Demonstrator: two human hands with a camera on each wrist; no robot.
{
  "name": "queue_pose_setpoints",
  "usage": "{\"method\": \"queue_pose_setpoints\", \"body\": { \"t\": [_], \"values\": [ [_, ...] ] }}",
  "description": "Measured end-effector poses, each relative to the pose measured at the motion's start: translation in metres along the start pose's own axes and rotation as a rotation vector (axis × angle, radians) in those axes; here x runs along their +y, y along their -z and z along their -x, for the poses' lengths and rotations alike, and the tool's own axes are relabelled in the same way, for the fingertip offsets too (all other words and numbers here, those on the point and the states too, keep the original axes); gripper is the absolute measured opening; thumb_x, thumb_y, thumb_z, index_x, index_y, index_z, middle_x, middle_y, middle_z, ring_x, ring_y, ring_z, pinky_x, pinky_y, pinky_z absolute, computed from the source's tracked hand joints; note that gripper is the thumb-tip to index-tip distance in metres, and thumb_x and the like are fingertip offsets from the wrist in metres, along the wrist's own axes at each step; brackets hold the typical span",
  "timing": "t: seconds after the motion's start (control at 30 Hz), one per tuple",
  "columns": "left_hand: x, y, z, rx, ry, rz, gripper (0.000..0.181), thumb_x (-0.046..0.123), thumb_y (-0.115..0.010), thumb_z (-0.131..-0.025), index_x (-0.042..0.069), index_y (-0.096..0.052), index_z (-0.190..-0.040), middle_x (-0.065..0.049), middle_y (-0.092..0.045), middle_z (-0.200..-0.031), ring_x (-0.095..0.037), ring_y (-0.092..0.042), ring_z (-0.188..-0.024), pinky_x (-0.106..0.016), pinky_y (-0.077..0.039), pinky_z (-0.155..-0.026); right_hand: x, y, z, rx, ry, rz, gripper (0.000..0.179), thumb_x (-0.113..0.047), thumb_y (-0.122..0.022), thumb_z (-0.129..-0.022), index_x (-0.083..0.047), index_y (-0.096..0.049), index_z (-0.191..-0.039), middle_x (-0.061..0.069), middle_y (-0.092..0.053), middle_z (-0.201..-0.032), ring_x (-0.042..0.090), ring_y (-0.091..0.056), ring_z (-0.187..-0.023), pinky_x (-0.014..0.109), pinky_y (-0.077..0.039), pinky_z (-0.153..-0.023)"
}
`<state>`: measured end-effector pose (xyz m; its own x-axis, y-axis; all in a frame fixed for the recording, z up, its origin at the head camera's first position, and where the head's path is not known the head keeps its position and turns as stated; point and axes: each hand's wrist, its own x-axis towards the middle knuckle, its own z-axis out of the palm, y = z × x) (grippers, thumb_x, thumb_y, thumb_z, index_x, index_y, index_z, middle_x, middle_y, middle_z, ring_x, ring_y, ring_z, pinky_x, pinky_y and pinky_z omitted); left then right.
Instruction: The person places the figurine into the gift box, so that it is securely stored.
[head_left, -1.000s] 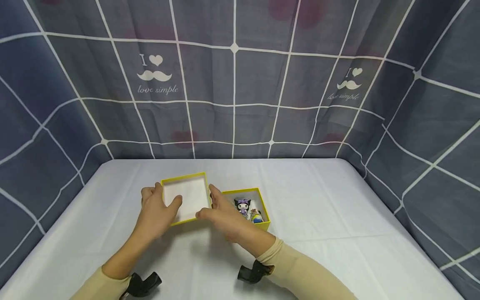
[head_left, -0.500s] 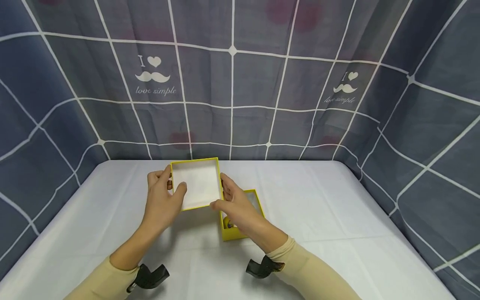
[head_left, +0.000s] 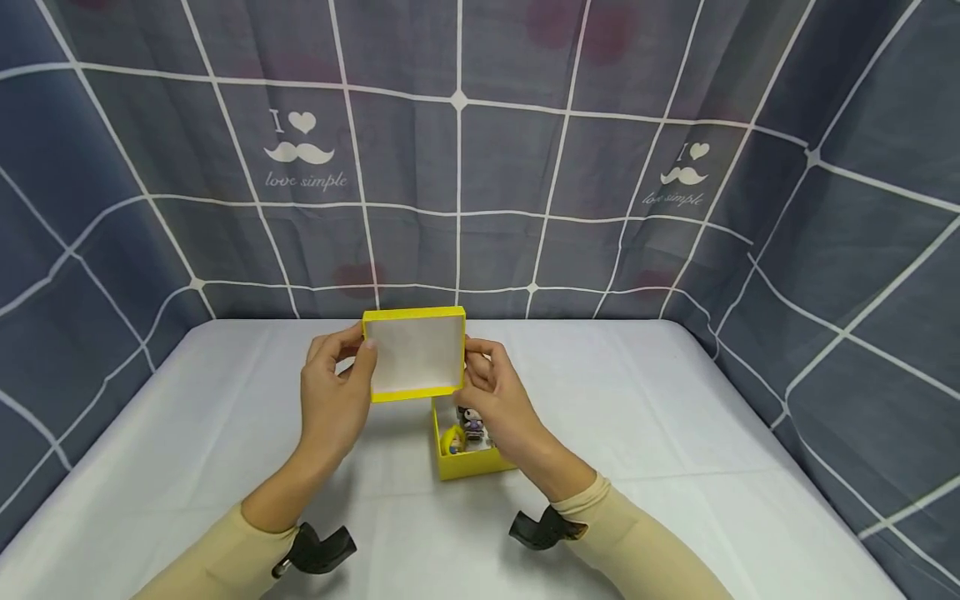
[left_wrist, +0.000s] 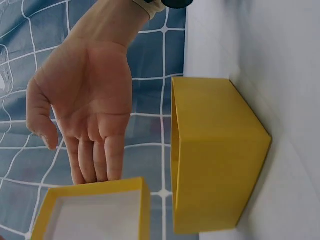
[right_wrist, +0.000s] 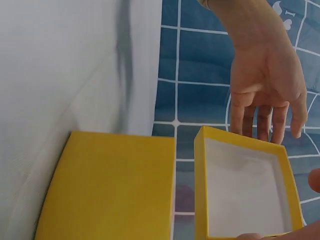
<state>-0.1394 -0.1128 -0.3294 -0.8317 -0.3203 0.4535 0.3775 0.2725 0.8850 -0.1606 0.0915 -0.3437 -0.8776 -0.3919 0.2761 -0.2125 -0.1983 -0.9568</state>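
Both hands hold a shallow yellow box lid up by its two sides, its white inside facing me. My left hand grips the left side, with the thumb near the rim. At the right side, my right hand holds with its thumb by the lower corner. Below stands a yellow box on the table, its opening partly covered by the lid and right hand. Inside it show a black-and-purple figurine and a yellow figurine. Each wrist view shows the opposite hand's fingers at the lid.
A white cloth covers the table. Blue-grey gridded curtains rise behind it and along both sides. A black wrist camera sits at the left wrist, another black wrist camera at the right.
Both hands have raised the lid, carried it to the right and tilted it more upright. It has come above the box's far left part. The box's front left now shows.
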Motion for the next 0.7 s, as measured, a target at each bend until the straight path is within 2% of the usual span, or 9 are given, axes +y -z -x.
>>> {"method": "queue_pose_setpoints", "body": {
  "t": [0.2,0.3,0.37,0.57,0.7],
  "values": [
    [0.001,-0.008,0.000,0.039,0.080,0.052,0.028,0.023,-0.062,-0.097,-0.002,-0.064,-0.109,-0.008,-0.061,-0.105,-0.014,-0.055,-0.099,-0.019,-0.047,-0.083,0.004,0.007,0.005,0.057,0.049,0.005,0.062,0.006,-0.052,-0.082,-0.001,-0.031,-0.140,0.009,-0.033,-0.154,0.019,-0.030,-0.141,0.038,-0.030,-0.112],
    [0.002,-0.011,0.001,0.036,0.127,0.062,0.028,0.026,-0.065,-0.095,-0.001,-0.063,-0.103,-0.008,-0.062,-0.100,-0.014,-0.056,-0.096,-0.018,-0.050,-0.075,0.008,0.011,0.007,0.071,0.100,-0.014,0.062,0.007,-0.051,-0.082,0.001,-0.032,-0.140,0.012,-0.034,-0.153,0.023,-0.030,-0.141,0.039,-0.028,-0.113],
    [0.002,-0.012,0.002,0.029,0.144,0.044,0.027,0.026,-0.066,-0.094,0.000,-0.062,-0.101,-0.008,-0.061,-0.098,-0.013,-0.055,-0.098,-0.019,-0.048,-0.074,0.010,0.012,0.007,0.081,0.139,-0.023,0.060,0.007,-0.050,-0.083,0.001,-0.033,-0.141,0.013,-0.036,-0.152,0.025,-0.030,-0.141,0.040,-0.026,-0.114],
    [0.001,-0.015,0.008,-0.004,0.160,0.053,0.022,0.020,-0.069,-0.092,0.000,-0.061,-0.097,-0.008,-0.062,-0.098,-0.010,-0.054,-0.102,-0.020,-0.045,-0.071,0.014,0.020,0.011,0.134,0.231,-0.014,0.047,-0.003,-0.049,-0.092,0.004,-0.041,-0.138,0.018,-0.047,-0.144,0.036,-0.035,-0.138,0.046,-0.028,-0.113],
    [-0.002,-0.015,0.016,-0.037,0.154,0.065,0.019,0.016,-0.071,-0.090,0.001,-0.061,-0.094,-0.007,-0.062,-0.098,-0.011,-0.059,-0.085,-0.018,-0.046,-0.059,0.015,0.024,0.014,0.184,0.228,-0.014,0.039,-0.011,-0.052,-0.096,0.004,-0.045,-0.132,0.019,-0.055,-0.134,0.040,-0.044,-0.129,0.049,-0.034,-0.110]
  ]
}}
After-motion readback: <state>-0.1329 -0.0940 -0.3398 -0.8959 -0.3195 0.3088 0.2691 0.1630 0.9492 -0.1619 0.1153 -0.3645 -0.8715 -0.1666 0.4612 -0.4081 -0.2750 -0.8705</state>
